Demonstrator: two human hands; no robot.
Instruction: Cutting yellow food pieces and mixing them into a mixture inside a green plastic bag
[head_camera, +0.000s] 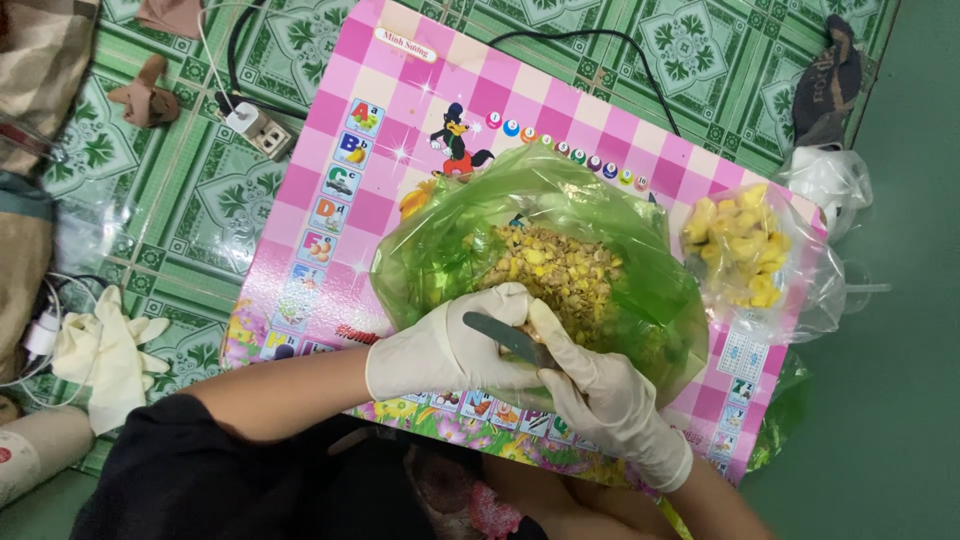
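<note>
Below, both gloved hands met over the green bag of small yellowish pieces on the pink board. Right hand had its fingers clamped on a knife, blade pointing left. Left hand was curled shut beside the blade; what it held was hidden. A clear bag of yellow chunks lay just right, spare gloves well left.

The left hand and right hand meet over a bag of scraps on the board. Right of them lies a smaller bag; far left, spare gloves on the floor.
</note>
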